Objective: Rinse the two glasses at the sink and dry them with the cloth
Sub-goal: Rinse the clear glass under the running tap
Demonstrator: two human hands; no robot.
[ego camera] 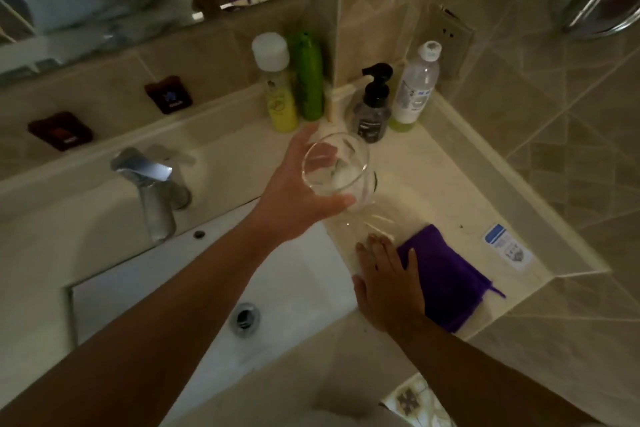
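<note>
My left hand (pixel 294 194) is wrapped around a clear glass (pixel 341 166) and holds it, tilted with its mouth toward me, above the counter just right of the sink basin (pixel 294 274). Below it, faint glints (pixel 375 222) on the counter may be a second clear glass; I cannot tell for sure. My right hand (pixel 388 284) lies flat with fingers spread, half on the counter edge and half on a folded purple cloth (pixel 446 284). No water is visibly running from the chrome faucet (pixel 152 191).
Bottles crowd the back corner: a yellow one with a white cap (pixel 278 90), a green one (pixel 308 76), a black pump dispenser (pixel 372 111) and a clear bottle (pixel 415 90). A printed card (pixel 507 246) lies right of the cloth. The drain (pixel 245 318) is open.
</note>
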